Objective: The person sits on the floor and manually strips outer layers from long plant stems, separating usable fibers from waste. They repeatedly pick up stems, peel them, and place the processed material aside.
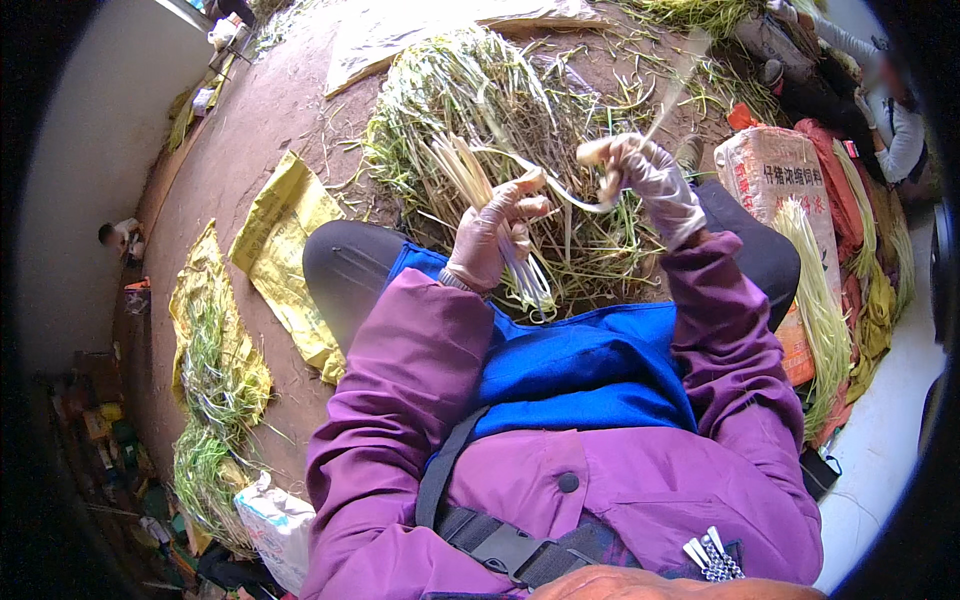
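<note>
My left hand (499, 229), in a thin translucent glove, is closed around a small bundle of pale plant stalks (471, 176). Curled whitish and purplish ends of the bundle stick out below that hand. To its right, my right hand (630, 176), gloved alike, is raised with the fingers bent and pinches a pale strip of stalk (574, 196) that curves over towards the left hand. A blurred, thin translucent piece rises from above the right hand. Beneath both hands lies a large heap of green and dry stalks (465, 97).
Yellow woven sacks (289, 255) lie at the left, one bearing green stalks (206, 367). At the right, peeled pale stalks (814, 300) rest on a printed sack (780, 165). A white sheet (420, 30) lies beyond the heap. Another person (896, 127) sits at the upper right.
</note>
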